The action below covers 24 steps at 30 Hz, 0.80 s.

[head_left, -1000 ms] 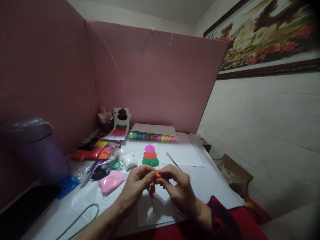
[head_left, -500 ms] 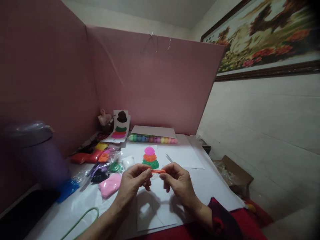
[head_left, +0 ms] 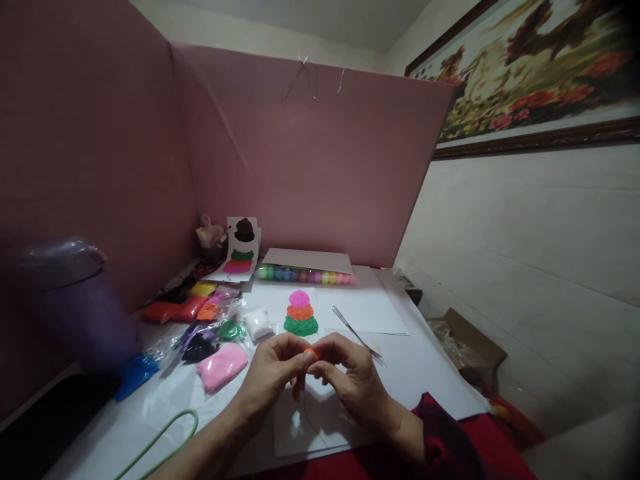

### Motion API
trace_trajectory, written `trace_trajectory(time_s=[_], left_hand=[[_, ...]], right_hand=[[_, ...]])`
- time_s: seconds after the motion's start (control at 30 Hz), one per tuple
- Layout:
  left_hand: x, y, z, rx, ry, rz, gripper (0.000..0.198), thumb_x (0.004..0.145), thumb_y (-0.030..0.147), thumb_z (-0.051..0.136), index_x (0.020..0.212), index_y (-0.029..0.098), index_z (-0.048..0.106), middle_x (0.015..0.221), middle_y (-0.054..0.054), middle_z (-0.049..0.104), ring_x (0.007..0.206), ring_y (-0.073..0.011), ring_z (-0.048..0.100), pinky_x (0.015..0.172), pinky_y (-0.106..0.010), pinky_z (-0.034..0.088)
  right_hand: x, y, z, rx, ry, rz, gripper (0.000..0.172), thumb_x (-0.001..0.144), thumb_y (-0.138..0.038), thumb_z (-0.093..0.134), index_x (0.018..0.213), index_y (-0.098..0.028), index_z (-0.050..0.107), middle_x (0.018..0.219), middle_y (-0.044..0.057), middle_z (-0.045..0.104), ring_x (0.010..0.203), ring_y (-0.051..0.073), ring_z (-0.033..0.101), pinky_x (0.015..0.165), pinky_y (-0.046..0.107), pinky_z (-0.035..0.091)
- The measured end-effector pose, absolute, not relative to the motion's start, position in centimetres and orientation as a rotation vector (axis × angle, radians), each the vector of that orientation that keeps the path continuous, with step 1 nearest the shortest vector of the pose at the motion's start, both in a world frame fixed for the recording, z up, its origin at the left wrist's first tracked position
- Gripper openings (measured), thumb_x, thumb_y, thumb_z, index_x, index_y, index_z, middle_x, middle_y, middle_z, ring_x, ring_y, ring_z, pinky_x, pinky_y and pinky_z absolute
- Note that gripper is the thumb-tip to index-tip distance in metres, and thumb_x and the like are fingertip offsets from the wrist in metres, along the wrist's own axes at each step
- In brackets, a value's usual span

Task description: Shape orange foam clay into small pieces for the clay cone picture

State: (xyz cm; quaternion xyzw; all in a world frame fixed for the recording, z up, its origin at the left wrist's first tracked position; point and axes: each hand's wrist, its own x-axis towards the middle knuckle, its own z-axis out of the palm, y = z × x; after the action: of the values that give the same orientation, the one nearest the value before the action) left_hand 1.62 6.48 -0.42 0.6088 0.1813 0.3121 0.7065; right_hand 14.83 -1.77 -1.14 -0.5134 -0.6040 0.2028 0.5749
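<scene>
A small piece of orange clay is pinched between the fingertips of my left hand and my right hand; the two hands meet over a white sheet. Just beyond them lies a drawing of stacked pink, orange and green shapes. Metal tweezers rest on the paper behind my right hand. Left of my left hand are a pink clay packet and a white clay packet. Most of the orange piece is hidden by my fingers.
Several coloured packets lie at the left, beside a purple lidded bin. A row of coloured pots sits at the back near a propped picture card. At the right stands a cardboard box. A green loop lies front left.
My hands have come together, and the orange clay stretched between them now shows only as a small bit at the fingertips. More of the tweezers shows.
</scene>
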Motion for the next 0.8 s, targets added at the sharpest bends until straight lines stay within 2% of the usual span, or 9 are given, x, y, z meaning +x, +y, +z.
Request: trace_trajectory(time_s=[0.2, 0.33, 0.47, 0.53, 0.67, 0.8], left_hand=[[1.7, 6.3, -0.1, 1.311, 0.454, 0.718, 0.027, 0.076, 0.037, 0.062, 0.069, 0.011, 0.060, 0.048, 0.002, 0.054, 0.039, -0.0077, 0.047, 0.039, -0.019, 0.039], [1.7, 6.5, -0.2, 1.297, 0.449, 0.752, 0.019, 0.072, 0.029, 0.068, 0.070, 0.011, 0.061, 0.048, 0.002, 0.056, 0.041, -0.0083, 0.048, 0.041, -0.020, 0.040], [1.6, 6.6, -0.2, 1.267, 0.425, 0.807, 0.017, 0.071, 0.024, 0.070, 0.082, 0.013, 0.063, 0.057, 0.002, 0.058, 0.050, -0.0099, 0.052, 0.046, -0.021, 0.044], [1.5, 6.6, 0.1, 1.291, 0.418, 0.789, 0.016, 0.072, 0.026, 0.068, 0.079, 0.012, 0.063, 0.059, 0.001, 0.058, 0.050, -0.0099, 0.052, 0.046, -0.021, 0.044], [1.3, 6.7, 1.5, 1.349, 0.469, 0.802, 0.018, 0.074, 0.027, 0.065, 0.066, 0.011, 0.061, 0.050, 0.001, 0.055, 0.043, -0.0080, 0.048, 0.042, -0.020, 0.041], [1.9, 6.9, 3.6, 1.328, 0.411, 0.841, 0.014, 0.070, 0.025, 0.068, 0.072, 0.012, 0.063, 0.055, -0.001, 0.061, 0.047, -0.0100, 0.052, 0.046, -0.022, 0.044]], right_hand=[[14.8, -1.8, -0.9, -1.188, -1.412, 0.453, 0.002, 0.081, -0.015, 0.059, 0.083, -0.016, 0.059, 0.072, 0.001, 0.060, 0.059, 0.013, 0.056, 0.056, 0.026, 0.047], [14.6, -1.9, -0.5, -1.198, -1.365, 0.497, 0.005, 0.080, -0.017, 0.062, 0.078, -0.016, 0.057, 0.064, -0.001, 0.057, 0.055, 0.011, 0.054, 0.054, 0.025, 0.046], [14.7, -1.6, -0.6, -1.118, -1.210, 0.655, 0.011, 0.080, -0.024, 0.062, 0.080, -0.016, 0.055, 0.061, -0.003, 0.055, 0.051, 0.010, 0.054, 0.047, 0.022, 0.046], [14.8, -1.4, -0.7, -1.100, -1.164, 0.683, 0.013, 0.080, -0.027, 0.062, 0.080, -0.016, 0.055, 0.062, -0.002, 0.056, 0.050, 0.010, 0.053, 0.044, 0.020, 0.045], [15.0, -1.3, -0.9, -1.165, -1.129, 0.633, 0.015, 0.081, -0.030, 0.063, 0.079, -0.015, 0.058, 0.059, -0.003, 0.055, 0.048, 0.008, 0.050, 0.042, 0.019, 0.042], [15.2, -1.1, -1.1, -1.189, -1.107, 0.573, 0.017, 0.081, -0.031, 0.062, 0.078, -0.015, 0.058, 0.061, -0.002, 0.055, 0.049, 0.009, 0.050, 0.042, 0.019, 0.042]])
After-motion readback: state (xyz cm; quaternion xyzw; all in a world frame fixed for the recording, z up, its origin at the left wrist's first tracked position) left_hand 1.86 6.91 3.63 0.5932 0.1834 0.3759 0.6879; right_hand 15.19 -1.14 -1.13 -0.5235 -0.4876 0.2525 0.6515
